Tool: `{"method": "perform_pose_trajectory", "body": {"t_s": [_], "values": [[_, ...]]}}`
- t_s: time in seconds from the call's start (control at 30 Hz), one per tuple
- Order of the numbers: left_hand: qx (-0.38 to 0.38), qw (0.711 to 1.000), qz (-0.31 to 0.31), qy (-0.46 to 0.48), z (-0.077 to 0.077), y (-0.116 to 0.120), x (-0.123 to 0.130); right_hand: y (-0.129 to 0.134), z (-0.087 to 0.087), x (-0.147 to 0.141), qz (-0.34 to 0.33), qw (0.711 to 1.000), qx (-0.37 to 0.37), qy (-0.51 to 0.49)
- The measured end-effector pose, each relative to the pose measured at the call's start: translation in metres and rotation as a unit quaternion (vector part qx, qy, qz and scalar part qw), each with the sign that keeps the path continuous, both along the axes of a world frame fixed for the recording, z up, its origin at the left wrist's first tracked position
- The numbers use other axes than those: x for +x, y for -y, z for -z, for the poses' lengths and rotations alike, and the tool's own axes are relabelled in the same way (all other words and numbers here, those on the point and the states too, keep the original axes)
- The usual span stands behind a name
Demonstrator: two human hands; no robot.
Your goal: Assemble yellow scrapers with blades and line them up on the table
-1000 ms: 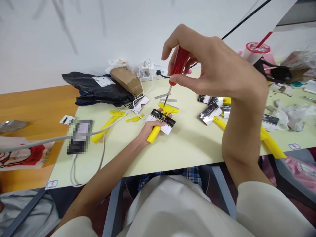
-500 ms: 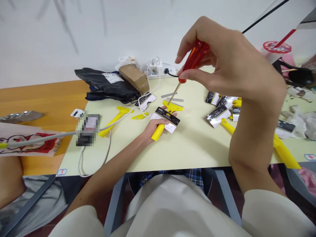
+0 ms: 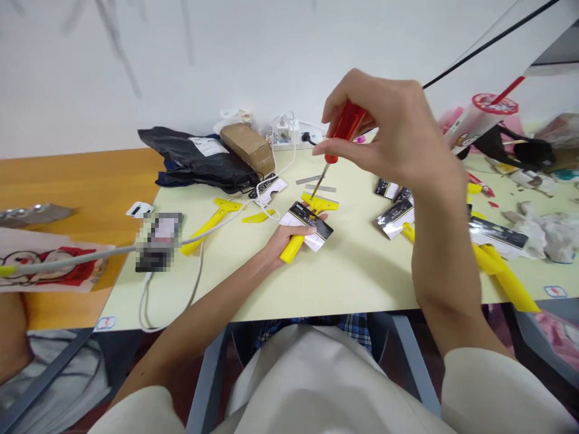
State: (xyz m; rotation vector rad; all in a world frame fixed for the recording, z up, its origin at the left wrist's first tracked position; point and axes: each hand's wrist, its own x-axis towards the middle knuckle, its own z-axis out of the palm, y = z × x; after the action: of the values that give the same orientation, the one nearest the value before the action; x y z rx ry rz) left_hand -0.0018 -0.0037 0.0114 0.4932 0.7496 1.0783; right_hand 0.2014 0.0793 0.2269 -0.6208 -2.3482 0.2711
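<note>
My left hand [image 3: 277,242] is closed around a yellow scraper [image 3: 293,248], which has a black-and-white card [image 3: 312,226] around its handle. In my right hand [image 3: 384,123] is a red-handled screwdriver [image 3: 347,123], gripped between thumb and fingers. Its shaft slants down, and the tip meets the scraper's head near the left side. Two thin metal blades [image 3: 320,188] lie just behind that head. To the left rest another yellow scraper [image 3: 210,226] without a card and a small yellow plate [image 3: 256,217].
Several carded yellow scrapers [image 3: 511,280] lie at the right, partly behind my right forearm. A black plastic bag [image 3: 181,157], a brown box [image 3: 248,147] and a power strip [image 3: 284,132] line the wall. White cable runs across the left side past a phone-like device [image 3: 158,241]. A cup [image 3: 470,123] stands back right.
My right hand and the screwdriver have come lower and slightly left, the handle turning a little. The screwdriver tip stays at the scraper's head, which my left hand still holds.
</note>
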Motion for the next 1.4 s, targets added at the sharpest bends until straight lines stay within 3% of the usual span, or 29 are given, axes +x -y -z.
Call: {"method": "perform_pose_trajectory", "body": {"t_s": [0.07, 0.23, 0.47, 0.63, 0.8, 0.97, 1.13, 1.33, 1.4], "values": [[0.027, 0.999, 0.012, -0.014, -0.002, 0.001, 0.001, -0.003, 0.002, -0.001, -0.005, 1.000, 0.006, 0.010], [0.052, 0.998, 0.004, -0.025, -0.005, 0.001, 0.003, -0.001, 0.002, 0.006, -0.045, 0.997, -0.059, 0.017], [0.039, 0.999, 0.006, -0.025, -0.005, 0.002, 0.004, -0.004, 0.004, 0.007, 0.009, 1.000, -0.019, 0.009], [0.032, 0.999, -0.013, -0.039, -0.006, 0.001, 0.005, -0.005, 0.003, 0.008, -0.047, 0.996, -0.070, 0.018], [0.035, 0.999, 0.001, -0.028, -0.006, 0.003, 0.006, -0.008, 0.006, 0.005, 0.020, 0.999, -0.033, -0.004], [0.021, 0.999, 0.001, -0.030, -0.004, 0.004, 0.004, -0.006, 0.007, 0.009, -0.030, 0.995, -0.093, 0.025], [0.021, 1.000, -0.005, -0.019, -0.004, 0.006, 0.003, -0.008, 0.007, 0.006, 0.015, 0.996, -0.086, -0.002], [-0.010, 1.000, -0.012, 0.004, -0.004, 0.002, 0.003, -0.018, 0.014, 0.003, -0.051, 0.992, -0.112, -0.007], [-0.010, 1.000, -0.018, 0.013, -0.004, 0.000, 0.003, -0.022, 0.017, 0.004, -0.042, 0.992, -0.118, -0.032]]}}
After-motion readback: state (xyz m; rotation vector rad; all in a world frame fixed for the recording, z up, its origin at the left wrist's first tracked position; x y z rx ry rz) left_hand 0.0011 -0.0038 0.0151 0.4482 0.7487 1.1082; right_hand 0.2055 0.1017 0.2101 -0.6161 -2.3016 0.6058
